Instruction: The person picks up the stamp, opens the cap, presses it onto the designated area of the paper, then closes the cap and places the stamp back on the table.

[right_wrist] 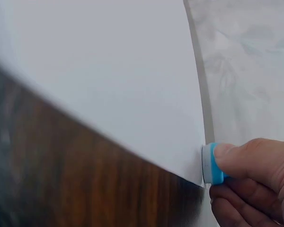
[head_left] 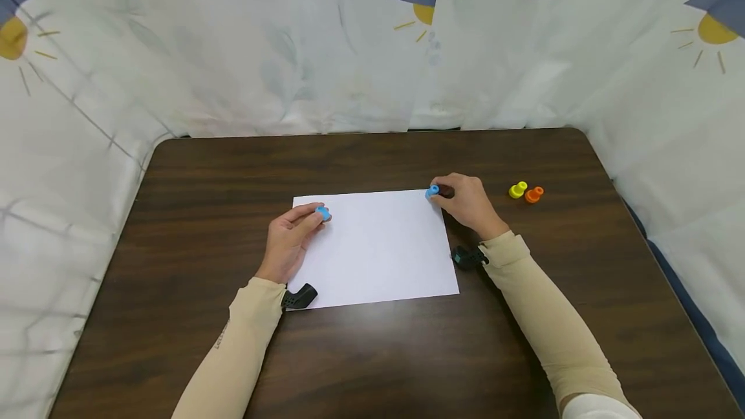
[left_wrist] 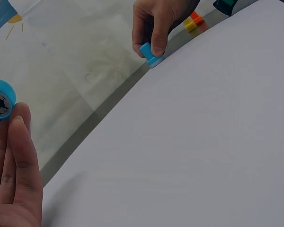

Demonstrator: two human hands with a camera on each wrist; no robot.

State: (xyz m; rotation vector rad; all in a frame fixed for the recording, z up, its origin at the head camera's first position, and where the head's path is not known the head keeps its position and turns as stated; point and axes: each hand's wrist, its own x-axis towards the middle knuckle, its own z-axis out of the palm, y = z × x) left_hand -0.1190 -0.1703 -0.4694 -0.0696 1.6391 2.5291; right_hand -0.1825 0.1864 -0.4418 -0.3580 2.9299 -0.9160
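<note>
A white sheet of paper point(head_left: 378, 251) lies on the dark wooden table. At its far right corner, my right hand point(head_left: 465, 202) pinches a blue toy stamp point(head_left: 432, 191) between thumb and fingers. The pale base of that stamp point(right_wrist: 207, 164) is right at the paper's corner in the right wrist view. Over the paper's left edge, my left hand point(head_left: 289, 238) holds a small round blue cap point(head_left: 323, 213) by thumb and fingertips. The left wrist view shows a black-and-white soccer ball picture on the cap point(left_wrist: 0, 101).
To the right of my right hand, a yellow stamp point(head_left: 517, 189) and an orange stamp point(head_left: 533, 194) sit close together on the table point(head_left: 372, 354). A white printed curtain point(head_left: 244, 57) hangs behind the table and along both sides.
</note>
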